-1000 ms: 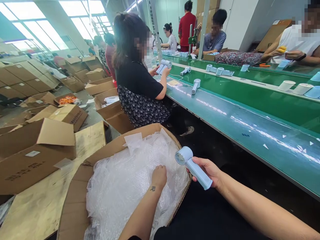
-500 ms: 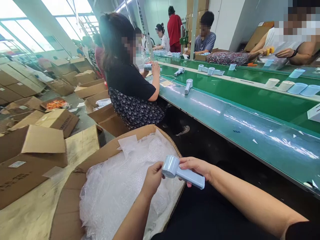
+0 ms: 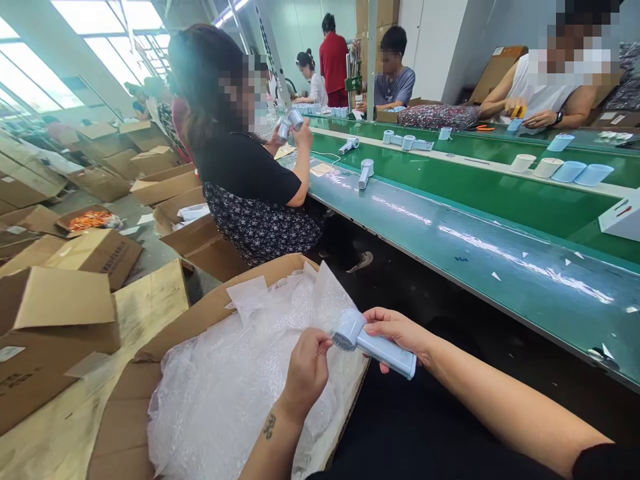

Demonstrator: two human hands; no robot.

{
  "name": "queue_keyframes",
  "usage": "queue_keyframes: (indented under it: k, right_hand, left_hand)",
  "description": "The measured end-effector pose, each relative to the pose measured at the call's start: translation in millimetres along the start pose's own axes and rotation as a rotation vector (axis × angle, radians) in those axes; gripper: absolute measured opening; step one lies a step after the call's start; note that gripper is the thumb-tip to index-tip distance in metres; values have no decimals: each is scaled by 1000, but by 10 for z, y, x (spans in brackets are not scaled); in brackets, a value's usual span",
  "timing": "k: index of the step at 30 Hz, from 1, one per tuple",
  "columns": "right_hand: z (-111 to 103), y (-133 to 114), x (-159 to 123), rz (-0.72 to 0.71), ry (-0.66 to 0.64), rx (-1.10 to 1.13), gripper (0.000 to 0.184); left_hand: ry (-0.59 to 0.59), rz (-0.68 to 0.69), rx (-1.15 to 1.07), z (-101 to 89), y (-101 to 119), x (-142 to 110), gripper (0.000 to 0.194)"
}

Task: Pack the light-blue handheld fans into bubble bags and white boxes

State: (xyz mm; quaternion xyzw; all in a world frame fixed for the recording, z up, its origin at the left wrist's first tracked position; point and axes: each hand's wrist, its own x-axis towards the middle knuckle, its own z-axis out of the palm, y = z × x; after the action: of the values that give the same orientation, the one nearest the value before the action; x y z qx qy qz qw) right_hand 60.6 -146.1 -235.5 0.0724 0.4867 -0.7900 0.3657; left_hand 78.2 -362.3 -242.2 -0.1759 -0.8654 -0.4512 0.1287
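My right hand is closed around the handle of a light blue handheld fan, which sits over the near right edge of a big cardboard box, its round head to the left. My left hand has thumb and fingers drawn together at that head; I cannot tell whether they pinch the fan or some plastic. Bubble wrap fills the box, one pointed sheet rising just behind the head. On the far side, a co-worker in black sits at a long green bench, where another fan lies.
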Motion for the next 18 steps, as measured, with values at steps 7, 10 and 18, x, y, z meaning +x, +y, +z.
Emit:
queue_keyframes:
  k: [7,10,18]
  right_hand:
    - [237,57,40,-61,236,-204,41]
    - [253,44,54,70,263,-192,40]
    - [80,-490,-243,233,293,-269,6]
  left_hand:
    - [53,193,200,428,310,-85,17]
    - [30,-25,234,488,442,37,19]
    - [-302,-321,-122,190,743,480,22]
